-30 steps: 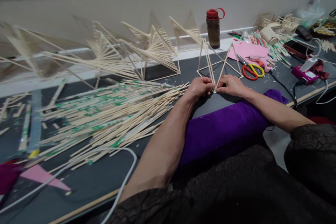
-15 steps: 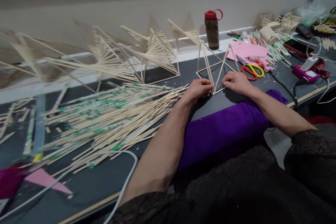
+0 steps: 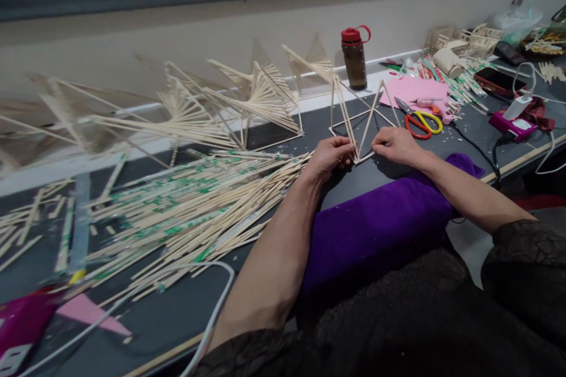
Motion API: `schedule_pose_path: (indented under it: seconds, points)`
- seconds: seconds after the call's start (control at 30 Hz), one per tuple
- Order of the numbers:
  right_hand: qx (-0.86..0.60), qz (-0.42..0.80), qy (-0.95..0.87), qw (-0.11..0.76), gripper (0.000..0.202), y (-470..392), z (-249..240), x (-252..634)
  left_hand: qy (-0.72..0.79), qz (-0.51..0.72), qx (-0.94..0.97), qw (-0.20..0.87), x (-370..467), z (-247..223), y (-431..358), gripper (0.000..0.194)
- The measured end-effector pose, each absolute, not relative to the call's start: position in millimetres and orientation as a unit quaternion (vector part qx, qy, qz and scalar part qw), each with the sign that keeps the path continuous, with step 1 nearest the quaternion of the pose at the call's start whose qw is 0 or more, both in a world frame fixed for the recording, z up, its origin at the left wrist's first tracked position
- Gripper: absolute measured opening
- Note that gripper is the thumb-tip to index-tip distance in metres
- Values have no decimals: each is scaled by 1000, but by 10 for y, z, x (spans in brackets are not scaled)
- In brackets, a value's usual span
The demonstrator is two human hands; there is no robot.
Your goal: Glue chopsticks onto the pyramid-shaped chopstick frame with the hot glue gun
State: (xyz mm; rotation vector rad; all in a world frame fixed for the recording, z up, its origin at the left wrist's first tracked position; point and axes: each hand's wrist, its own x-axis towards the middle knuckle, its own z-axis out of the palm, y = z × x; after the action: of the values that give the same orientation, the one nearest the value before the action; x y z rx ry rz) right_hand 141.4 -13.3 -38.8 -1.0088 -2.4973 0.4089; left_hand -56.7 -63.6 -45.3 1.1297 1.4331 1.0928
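Observation:
A small open frame of thin wooden sticks (image 3: 341, 107) stands on the dark table, its uprights meeting the base sticks at a near corner. Close to that corner, my left hand (image 3: 331, 157) pinches the foot of the frame from the left. My right hand (image 3: 397, 145) is closed, fingertips on the short base stick running right from the same corner. Fingers hide the exact contact points. Beside my left wrist lies a wide pile of loose wooden sticks (image 3: 212, 206), some in green-printed wrappers.
Finished stick models (image 3: 260, 97) line the wall. Behind my hands stands a red-lidded bottle (image 3: 355, 62). To the right are scissors (image 3: 422, 122), pink sheet (image 3: 411, 90), a glue gun (image 3: 446, 112) and a phone (image 3: 499, 80). A purple cushion (image 3: 380, 218) lies at the table edge.
The view has shifted slightly, so most things sit a little lower in it. Both hands stay at the frame's near corner with nearly the same grip.

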Motion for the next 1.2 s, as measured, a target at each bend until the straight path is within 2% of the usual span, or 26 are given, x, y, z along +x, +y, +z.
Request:
schedule_pose_path:
  seconds: [0.2,0.37,0.63,0.77,0.93,1.03,1.13,1.2]
  points:
    - [-333,91,-924,168,26,-168,-457,1289,574,448,471,497,-592,-493,-617,25]
    - [-348,102,-921,139,20,-179,-504,1181,576,447,477,491,-594,-504,-602,27]
    - [-406,101,-886,200,15,-123,-541,1190,590,436,474,486,-566,-483,-617,20]
    - [-421,110,-849,301,13,-89,-483,1303,592,434,471,489,-552,-464,-626,19]
    - [-275,227,-770,529,17,-166,-278,1506,589,439,470,489,-557,-475,-622,19]
    - [-256,286,-662,644,25,-232,-67,1628,591,441,466,489,-562,-476,-622,18]
    - [-206,297,-584,727,30,-327,230,1810,588,443,465,491,-558,-463,-625,16]
    - [-161,275,-581,749,31,-451,455,1968,584,443,465,496,-555,-453,-626,13]
